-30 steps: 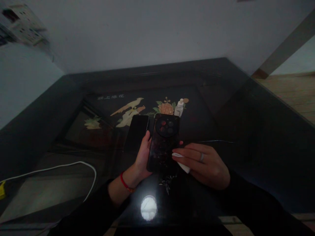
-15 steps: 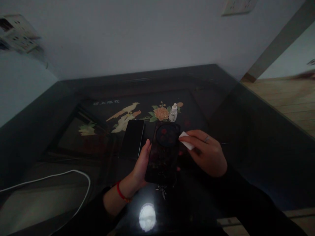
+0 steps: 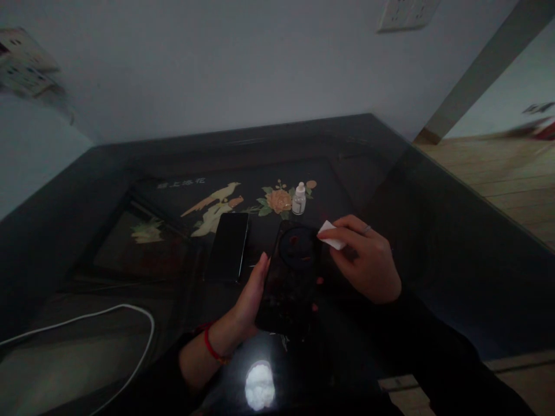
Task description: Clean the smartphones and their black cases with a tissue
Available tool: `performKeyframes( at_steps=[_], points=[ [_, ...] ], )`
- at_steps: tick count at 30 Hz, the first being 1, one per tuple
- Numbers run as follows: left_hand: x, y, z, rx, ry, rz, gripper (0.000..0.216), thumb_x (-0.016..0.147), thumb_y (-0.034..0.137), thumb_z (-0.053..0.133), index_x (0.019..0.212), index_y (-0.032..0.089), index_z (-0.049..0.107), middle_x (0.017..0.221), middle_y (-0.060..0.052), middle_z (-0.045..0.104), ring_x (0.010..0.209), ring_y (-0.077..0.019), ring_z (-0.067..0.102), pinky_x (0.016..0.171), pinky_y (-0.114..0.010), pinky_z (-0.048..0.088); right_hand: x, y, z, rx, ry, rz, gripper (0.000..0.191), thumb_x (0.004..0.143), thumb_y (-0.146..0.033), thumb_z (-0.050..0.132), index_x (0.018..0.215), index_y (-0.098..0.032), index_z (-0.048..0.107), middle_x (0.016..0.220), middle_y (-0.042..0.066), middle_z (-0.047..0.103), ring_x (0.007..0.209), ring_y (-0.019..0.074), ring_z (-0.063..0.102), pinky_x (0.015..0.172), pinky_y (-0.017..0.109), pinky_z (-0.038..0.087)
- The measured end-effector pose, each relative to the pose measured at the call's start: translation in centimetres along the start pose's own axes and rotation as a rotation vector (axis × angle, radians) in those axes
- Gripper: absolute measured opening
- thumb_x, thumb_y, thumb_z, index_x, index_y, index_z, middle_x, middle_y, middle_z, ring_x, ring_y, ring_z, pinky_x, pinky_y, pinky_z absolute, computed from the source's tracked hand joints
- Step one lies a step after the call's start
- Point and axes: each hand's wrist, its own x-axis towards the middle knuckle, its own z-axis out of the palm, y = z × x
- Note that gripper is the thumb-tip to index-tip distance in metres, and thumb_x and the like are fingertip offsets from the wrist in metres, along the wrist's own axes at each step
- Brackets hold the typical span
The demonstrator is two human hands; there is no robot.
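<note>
My left hand [image 3: 251, 297] grips a dark phone [image 3: 288, 289] from beneath and along its left edge, its round camera ring facing up. Pinched in my right hand [image 3: 366, 257] is a small white pad [image 3: 333, 236], held at the phone's upper right edge; whether it touches the phone I cannot tell. Another phone [image 3: 228, 247], black screen up, lies on the table left of my left hand. Beyond the held phone a small white dropper bottle [image 3: 299, 199] stands upright with its cap on.
The dark glossy table [image 3: 347, 167] bears a bird and flower picture and meets the wall at the back. A white cable [image 3: 108, 309] curves across the front left. Wall sockets [image 3: 407, 14] sit above, and a power strip [image 3: 26, 63] is at the upper left.
The held phone has tilted slightly clockwise. My right hand with the white pad has risen a little at its upper right edge. The whole view has shifted slightly.
</note>
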Motion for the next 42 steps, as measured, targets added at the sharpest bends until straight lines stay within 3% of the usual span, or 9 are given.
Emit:
performKeyframes(
  at_steps=[7, 12, 18, 23, 27, 36, 42],
  points=[
    [-0.1, -0.1, 0.0, 0.002, -0.004, -0.035, 0.070, 0.091, 0.064, 0.026, 0.129, 0.013, 0.055, 0.112, -0.017, 0.069, 0.080, -0.0247, 0.071, 0.078, -0.037, 0.051, 0.2, 0.1, 0.1, 0.047, 0.010, 0.034, 0.029, 0.083, -0.003, 0.049, 0.099, -0.018, 0.069, 0.089, 0.005, 0.065, 0.082, 0.0169, 0.064, 0.073, 0.029, 0.052],
    [0.0, -0.1, 0.5, -0.005, 0.011, 0.034, 0.065, 0.090, 0.063, 0.032, 0.129, 0.015, 0.055, 0.112, -0.015, 0.070, 0.086, -0.0250, 0.071, 0.081, -0.038, 0.051, 0.3, 0.2, 0.0, 0.101, -0.055, 0.066, 0.020, 0.085, -0.009, 0.054, 0.094, -0.019, 0.069, 0.087, 0.005, 0.068, 0.080, 0.0167, 0.067, 0.073, 0.029, 0.052],
    [0.0, 0.1, 1.0, 0.003, 0.010, 0.025, 0.062, 0.092, 0.061, 0.031, 0.126, 0.016, 0.058, 0.109, -0.015, 0.071, 0.086, -0.0251, 0.071, 0.081, -0.040, 0.052, 0.7, 0.0, -0.2, 0.133, -0.027, 0.154, 0.017, 0.087, -0.014, 0.056, 0.093, -0.017, 0.071, 0.089, 0.007, 0.071, 0.083, 0.0180, 0.068, 0.074, 0.030, 0.052],
    [0.1, 0.5, 0.9, -0.012, 0.075, 0.124, 0.065, 0.092, 0.061, 0.029, 0.132, 0.014, 0.051, 0.107, -0.017, 0.071, 0.090, -0.0282, 0.069, 0.082, -0.046, 0.051, 0.8, -0.3, -1.1, 0.248, -0.215, 0.224, 0.014, 0.085, -0.018, 0.057, 0.086, -0.020, 0.071, 0.084, 0.003, 0.073, 0.078, 0.0164, 0.069, 0.071, 0.027, 0.052],
    [0.2, 0.7, 0.9, -0.031, 0.093, 0.108, 0.069, 0.092, 0.061, 0.026, 0.138, 0.013, 0.044, 0.107, -0.018, 0.070, 0.096, -0.0303, 0.068, 0.082, -0.047, 0.051, 0.8, -0.5, -1.3, 0.269, -0.200, 0.254, 0.014, 0.084, -0.018, 0.058, 0.085, -0.020, 0.072, 0.085, 0.003, 0.073, 0.080, 0.0164, 0.069, 0.072, 0.027, 0.051],
    [0.1, 0.9, 1.7, -0.082, 0.180, 0.120, 0.063, 0.094, 0.056, 0.027, 0.142, 0.017, 0.039, 0.110, -0.015, 0.069, 0.097, -0.0295, 0.067, 0.087, -0.048, 0.049, 0.8, -0.9, -1.4, 0.370, -0.355, 0.221, 0.013, 0.083, -0.019, 0.059, 0.084, -0.020, 0.072, 0.079, 0.002, 0.073, 0.072, 0.0143, 0.068, 0.066, 0.023, 0.050],
    [0.1, 0.7, 1.4, -0.082, 0.117, 0.093, 0.066, 0.093, 0.059, 0.029, 0.138, 0.013, 0.044, 0.106, -0.016, 0.070, 0.095, -0.0304, 0.068, 0.084, -0.048, 0.050, 0.7, -0.6, -1.5, 0.401, -0.390, 0.189, 0.013, 0.083, -0.018, 0.059, 0.086, -0.020, 0.072, 0.077, 0.001, 0.071, 0.072, 0.0131, 0.067, 0.066, 0.023, 0.049]
  ],
)
